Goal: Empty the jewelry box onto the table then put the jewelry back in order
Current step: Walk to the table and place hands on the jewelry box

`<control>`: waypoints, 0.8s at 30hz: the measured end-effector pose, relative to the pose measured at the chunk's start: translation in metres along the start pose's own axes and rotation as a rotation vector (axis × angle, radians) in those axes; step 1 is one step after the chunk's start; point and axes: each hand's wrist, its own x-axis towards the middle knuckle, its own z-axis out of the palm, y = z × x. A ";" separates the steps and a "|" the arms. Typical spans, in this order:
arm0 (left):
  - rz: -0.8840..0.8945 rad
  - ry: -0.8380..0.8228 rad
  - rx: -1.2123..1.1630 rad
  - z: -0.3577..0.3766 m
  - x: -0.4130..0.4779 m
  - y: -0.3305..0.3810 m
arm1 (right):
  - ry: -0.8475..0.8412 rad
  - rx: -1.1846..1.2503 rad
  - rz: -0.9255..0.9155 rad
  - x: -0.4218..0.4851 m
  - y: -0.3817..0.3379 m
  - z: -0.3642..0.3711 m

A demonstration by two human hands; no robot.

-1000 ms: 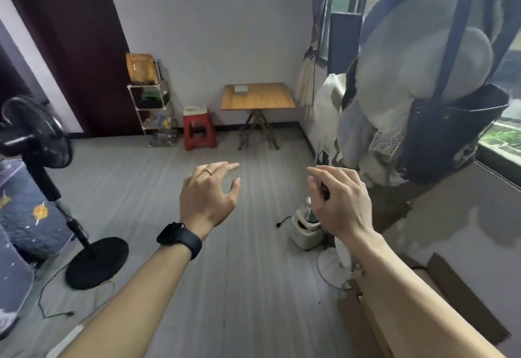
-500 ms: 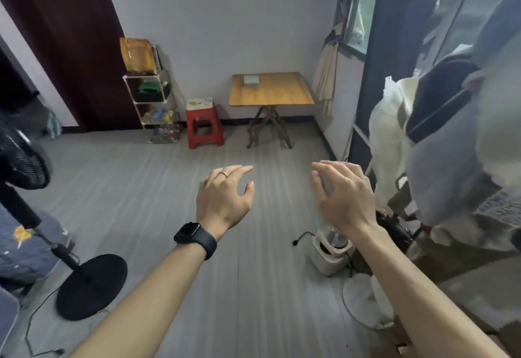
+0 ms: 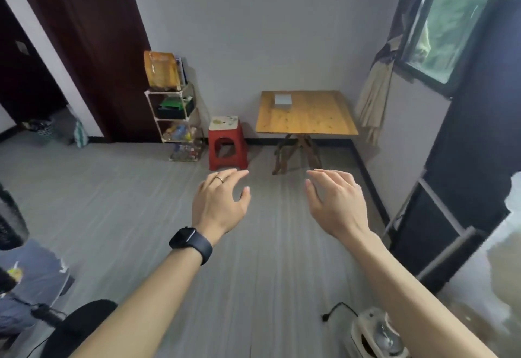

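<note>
A small pale jewelry box (image 3: 283,100) sits closed at the back left of a wooden folding table (image 3: 315,121) against the far wall. Both arms reach forward over the grey floor, well short of the table. My left hand (image 3: 219,202), with a ring and a black watch on the wrist, hangs with fingers loosely spread and holds nothing. My right hand (image 3: 337,202) is likewise relaxed and empty. No jewelry is visible outside the box.
A red plastic stool (image 3: 227,146) stands left of the table, beside a white wire shelf (image 3: 176,121) full of items. A dark door frame is at left, a fan base (image 3: 76,326) at lower left, a small appliance (image 3: 375,335) with a cord at lower right, a window and dark panel at right.
The view has swung left and moved toward the table; the hanging bags at right have left the view. Both hands stay raised and empty, the right hand's fingers now more spread.
</note>
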 end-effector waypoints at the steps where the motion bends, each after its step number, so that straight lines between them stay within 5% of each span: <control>1: 0.003 0.010 -0.001 0.006 0.022 -0.009 | 0.005 0.008 -0.011 0.021 0.000 0.014; 24: -0.013 -0.027 0.058 0.179 0.546 -0.267 | -0.010 -0.030 0.028 0.493 0.029 0.369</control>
